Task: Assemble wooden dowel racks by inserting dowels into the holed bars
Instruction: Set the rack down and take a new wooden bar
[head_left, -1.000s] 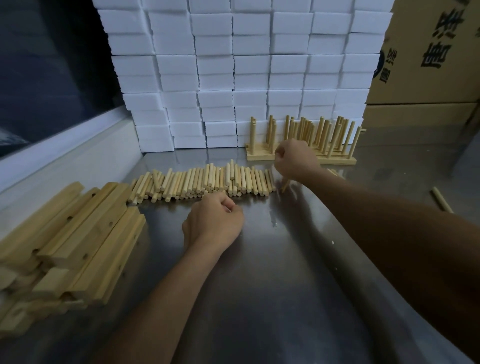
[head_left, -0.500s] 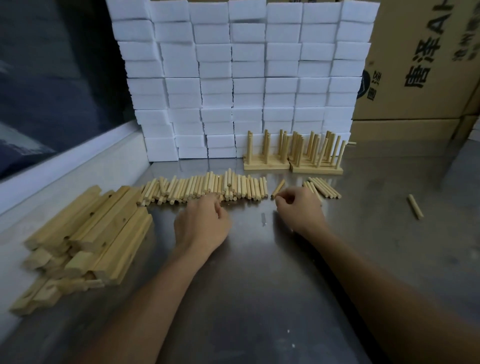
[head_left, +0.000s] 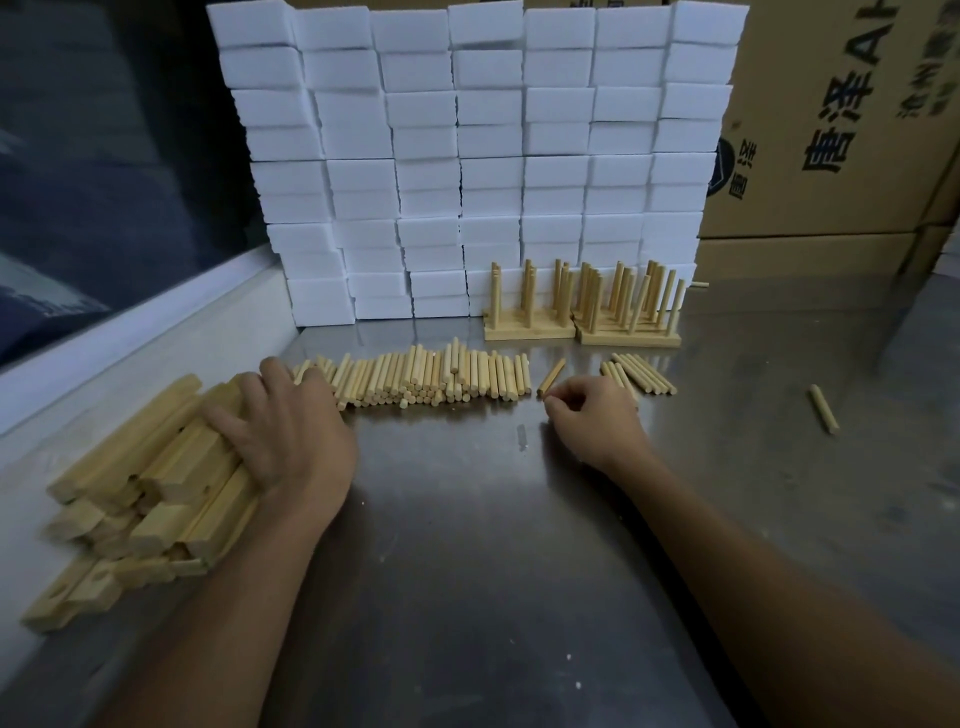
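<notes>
- left hand (head_left: 280, 431) fingers spread, resting flat on pile of holed bars (head_left: 140, 478) at table's left edge, hard against the white ledge (head_left: 130, 343)
- right hand (head_left: 592, 415) fingers curled, tips at near end of a single dowel (head_left: 550, 377); pinch or just touch, cannot tell
- row of loose dowels (head_left: 431, 379) between the hands; too many to count
- small dowel group (head_left: 639, 374) just right of right hand; one stray dowel (head_left: 823, 409) well apart, right
- two finished racks (head_left: 582, 306) at back, touching white block stack (head_left: 467, 156)
- bare steel table (head_left: 493, 545) open near the body
</notes>
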